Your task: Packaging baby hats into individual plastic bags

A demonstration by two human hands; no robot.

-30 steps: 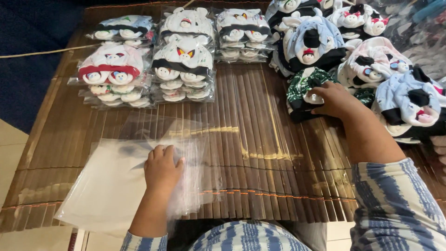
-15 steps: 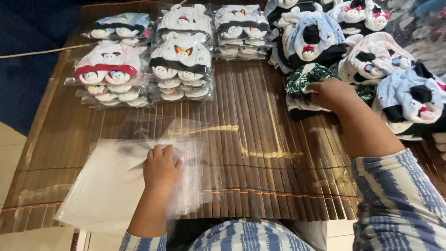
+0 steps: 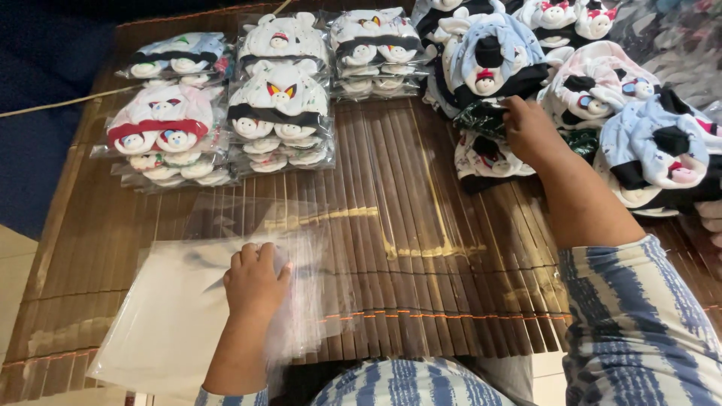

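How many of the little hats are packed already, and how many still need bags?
Done: six stacks of bagged hats sit on the bamboo mat. In hand: the left hand presses on the pile of clear bags, while the right hand reaches into the loose hats. Left: that whole unbagged heap at the right.

Right hand (image 3: 530, 131) fingertips hidden among hats, top-right pile (image 3: 677, 30) blurred, perhaps more hats
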